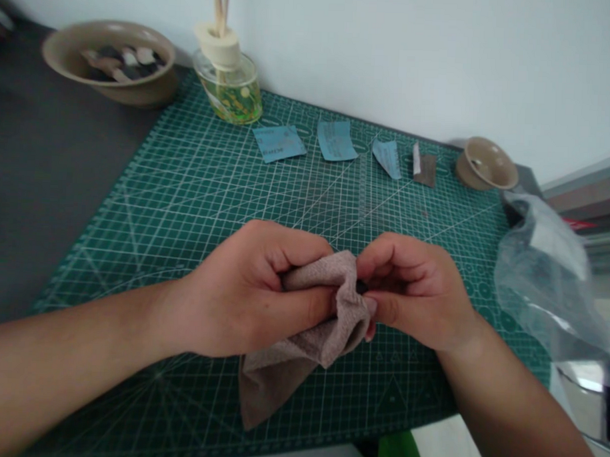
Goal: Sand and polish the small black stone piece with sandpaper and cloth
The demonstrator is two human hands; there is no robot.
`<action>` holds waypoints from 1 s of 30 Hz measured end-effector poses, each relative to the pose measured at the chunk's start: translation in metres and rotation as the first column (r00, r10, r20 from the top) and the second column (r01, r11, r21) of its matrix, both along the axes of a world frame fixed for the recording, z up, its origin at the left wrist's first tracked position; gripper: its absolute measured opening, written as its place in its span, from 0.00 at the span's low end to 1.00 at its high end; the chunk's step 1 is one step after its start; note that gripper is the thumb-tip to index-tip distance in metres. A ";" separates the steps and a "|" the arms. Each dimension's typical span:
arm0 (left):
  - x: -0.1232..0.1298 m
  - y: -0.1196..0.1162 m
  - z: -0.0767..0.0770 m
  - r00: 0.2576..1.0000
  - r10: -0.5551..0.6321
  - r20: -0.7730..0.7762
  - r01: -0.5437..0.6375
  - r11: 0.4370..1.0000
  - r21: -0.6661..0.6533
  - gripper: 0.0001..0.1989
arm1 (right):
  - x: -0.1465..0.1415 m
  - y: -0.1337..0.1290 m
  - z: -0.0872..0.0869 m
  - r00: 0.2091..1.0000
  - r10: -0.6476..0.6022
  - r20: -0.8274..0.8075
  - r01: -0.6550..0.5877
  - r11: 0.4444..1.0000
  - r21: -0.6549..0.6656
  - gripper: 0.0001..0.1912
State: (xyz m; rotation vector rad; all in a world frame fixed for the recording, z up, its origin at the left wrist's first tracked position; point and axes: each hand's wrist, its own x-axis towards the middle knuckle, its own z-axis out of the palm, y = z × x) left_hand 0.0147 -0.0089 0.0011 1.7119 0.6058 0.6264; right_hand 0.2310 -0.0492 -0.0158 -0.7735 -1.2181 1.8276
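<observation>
My left hand (247, 290) and my right hand (413, 292) meet above the green cutting mat (186, 184), both gripping a crumpled grey-brown abrasive sheet (300, 355). Its lower corner hangs down toward the mat. Between my fingertips, a small dark object (361, 287) shows at the fold, mostly hidden by the sheet and my fingers. I cannot tell what it is.
Along the mat's far edge lie several blue sandpaper pieces (278, 143) and a brown strip (426, 169). Behind them stand a glass reed diffuser (228, 86), a beige bowl of dark and pale pieces (109, 62), and a small beige bowl (486, 164). A clear plastic bag (543, 277) lies right.
</observation>
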 end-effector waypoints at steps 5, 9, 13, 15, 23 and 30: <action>-0.001 0.000 -0.003 0.993 -0.054 0.103 0.073 0.979 -0.190 0.09 | 0.001 0.000 0.001 0.996 0.078 -0.052 -0.083 0.991 -0.109 0.11; -0.005 0.002 -0.012 0.978 -0.097 0.183 0.141 0.959 -0.248 0.04 | 0.002 0.002 0.004 0.983 0.127 -0.133 -0.147 0.976 -0.159 0.11; -0.009 0.006 -0.015 0.971 -0.144 0.191 0.191 0.947 -0.257 0.08 | 0.004 0.003 0.004 0.970 0.171 -0.173 -0.199 0.966 -0.163 0.11; -0.010 0.008 -0.016 0.969 -0.163 0.186 0.210 0.941 -0.265 0.10 | 0.004 0.003 0.004 0.966 0.182 -0.184 -0.213 0.963 -0.165 0.11; -0.011 0.010 -0.019 0.967 -0.192 0.166 0.236 0.921 -0.311 0.09 | 0.002 0.002 0.006 0.959 0.190 -0.209 -0.229 0.956 -0.181 0.10; -0.011 0.009 -0.021 0.960 -0.219 0.173 0.260 0.926 -0.274 0.09 | 0.001 0.000 0.007 0.959 0.181 -0.219 -0.227 0.951 -0.208 0.10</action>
